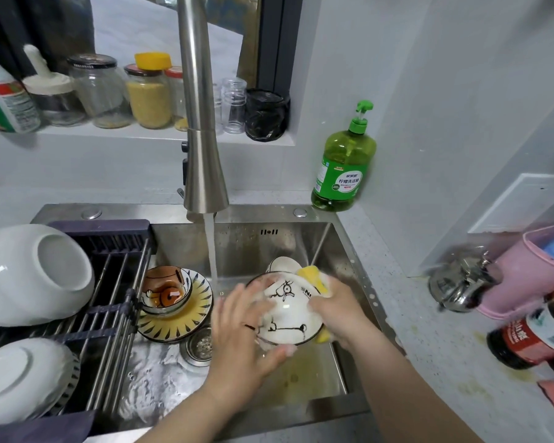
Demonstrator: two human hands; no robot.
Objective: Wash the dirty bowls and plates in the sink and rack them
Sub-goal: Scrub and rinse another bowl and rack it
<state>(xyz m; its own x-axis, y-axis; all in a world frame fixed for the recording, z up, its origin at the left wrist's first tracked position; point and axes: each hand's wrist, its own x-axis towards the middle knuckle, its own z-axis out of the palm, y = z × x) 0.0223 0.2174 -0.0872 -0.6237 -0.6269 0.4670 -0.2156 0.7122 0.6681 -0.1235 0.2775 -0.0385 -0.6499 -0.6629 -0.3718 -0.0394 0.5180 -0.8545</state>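
The white bowl (287, 318), soapy and printed with black cartoon lines, is held bottom-up above the sink (333, 251) basin, just right of the water stream (212, 251). The left hand (237, 334) grips its left rim, fingers spread. The right hand (339, 311) presses a yellow sponge (312, 278) against its right side, fingers curled together. Open basin lies below the bowl, and the dish rack (109, 298) bounds the left. The sponge is mostly hidden.

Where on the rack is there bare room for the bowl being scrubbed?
The rack has bare bars along its right edge, between the upturned white bowl and the stacked dishes, and in the strip between that bowl and the white plate. Its left is crowded. The left hand holds the cartoon bowl; the right hand grips the sponge.
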